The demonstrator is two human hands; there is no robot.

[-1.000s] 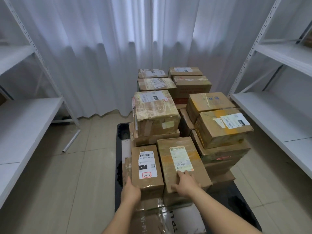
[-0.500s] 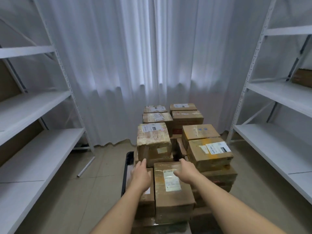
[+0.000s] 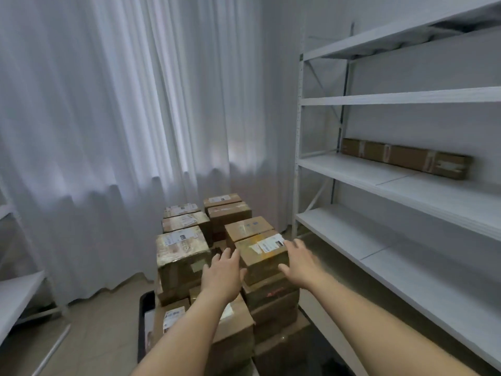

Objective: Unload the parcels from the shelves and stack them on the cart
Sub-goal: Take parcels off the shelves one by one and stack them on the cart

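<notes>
- Parcels, brown taped cardboard boxes (image 3: 182, 251), sit stacked on our black cart (image 3: 144, 305).
- Our left hand (image 3: 222, 275) hovers over them, fingers spread, empty.
- Our right hand (image 3: 299, 263), fingers straight, reaches beside the yellow-taped labelled box (image 3: 261, 256).
- One long brown carton (image 3: 404, 157) lies on the white metal shelf (image 3: 379, 176), back edge.

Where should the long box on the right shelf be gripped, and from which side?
Probably near its middle, both hands spread apart along its length, coming from the open front of the shelf. The long box lies flat against the back wall, narrow and stretched out, so an end grip would likely let it tip. Both hands are open now.
</notes>
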